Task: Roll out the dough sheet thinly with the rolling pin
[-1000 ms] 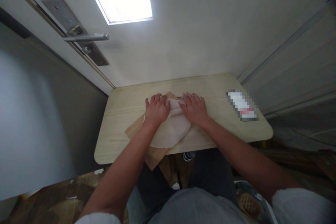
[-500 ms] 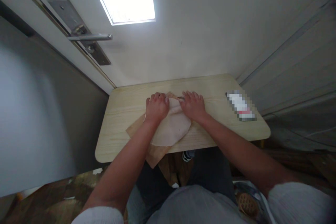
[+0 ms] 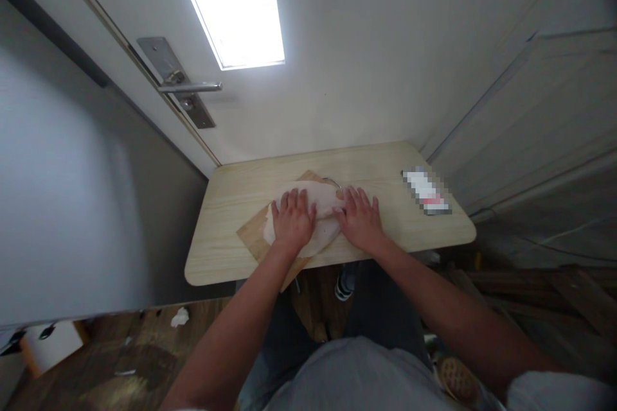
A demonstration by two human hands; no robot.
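Note:
A pale pink folded cloth (image 3: pixel 322 200) lies on a brown paper sheet (image 3: pixel 250 236) in the middle of a light wooden table (image 3: pixel 226 205). My left hand (image 3: pixel 293 223) presses flat on the cloth's left half, fingers spread. My right hand (image 3: pixel 360 221) rests flat on its right end and the tabletop beside it. A thin metal ring or hook (image 3: pixel 333 182) pokes out at the cloth's far edge. Neither hand grips anything.
A blurred-out flat object (image 3: pixel 426 191) lies at the table's right end. A white door with a metal lever handle (image 3: pixel 190 87) stands behind the table. Wooden planks (image 3: pixel 544 282) lie on the floor at right, and paper scraps (image 3: pixel 180 317) at left.
The near flap of the cloth has been folded away from me, so the cloth is now shorter and more compact. Both hands slid back toward me and now lie flat on it.

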